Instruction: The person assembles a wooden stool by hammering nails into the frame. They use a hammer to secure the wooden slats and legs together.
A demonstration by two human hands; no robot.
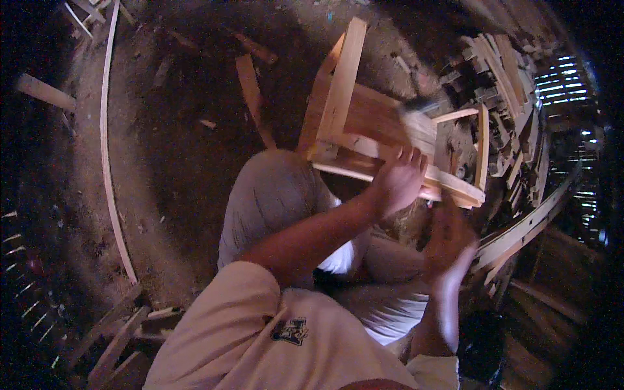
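A wooden frame of light timber, like a stool or small chair with its legs up (341,84), leans in front of my knees. My left hand (398,181) is a closed fist beside the frame's near rail. Out of its fingers runs a blurred handle with a dark head, which looks like a hammer (419,107). My right hand (448,237) is smeared by motion, just below the rail's right end (469,195). Its fingers are dark and unclear, so I cannot see whether they hold anything. A broad reddish board (374,107) forms the panel between the legs.
A heap of wood offcuts (500,78) lies at the far right, beside a slatted wall (565,81). A long thin strip (107,143) runs along the dirt floor at left. Loose boards (249,84) lie beyond my knee, and long planks (520,237) slant at right.
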